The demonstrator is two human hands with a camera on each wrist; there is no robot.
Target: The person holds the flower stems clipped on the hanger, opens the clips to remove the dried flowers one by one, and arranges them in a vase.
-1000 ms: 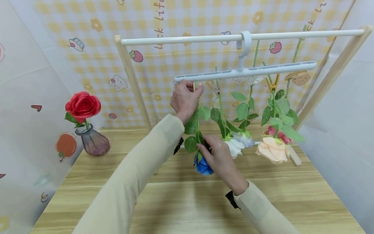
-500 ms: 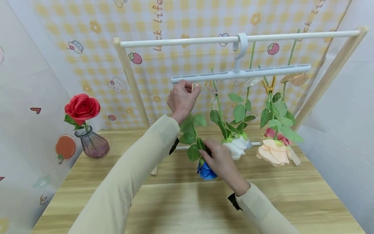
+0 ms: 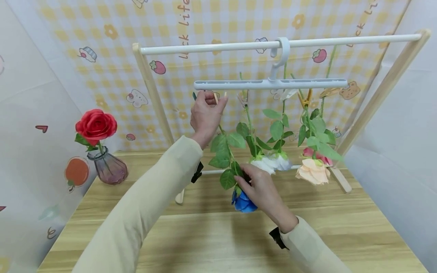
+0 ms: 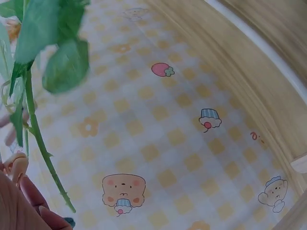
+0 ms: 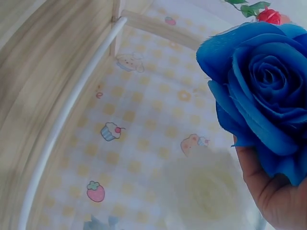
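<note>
My left hand (image 3: 206,115) pinches a light-coloured clothespin (image 3: 216,98) just under the left end of the pale blue hanger (image 3: 232,85). My right hand (image 3: 261,189) holds a blue artificial rose (image 3: 244,201) upside down by its stem, close under the bloom. The right wrist view shows the bloom (image 5: 268,91) large, with the fingers behind it. In the left wrist view the stem (image 4: 45,148) slants to a cut end near the left fingertips. Whether the clothespin touches the stem cannot be told. A dark green clip tip (image 3: 194,96) shows beside the left hand.
White roses (image 3: 264,164), a peach rose (image 3: 312,171) and a pink rose hang by clips from the hanger's right part. A white rail (image 3: 211,48) on wooden posts carries the hanger. A red rose (image 3: 96,125) stands in a glass vase (image 3: 110,167) on the left of the wooden table (image 3: 218,239).
The hanger has turned and shifted left, carrying the hanging roses left. My left hand has moved slightly left with the clothespin. The blue rose has shifted slightly right and down in my right hand.
</note>
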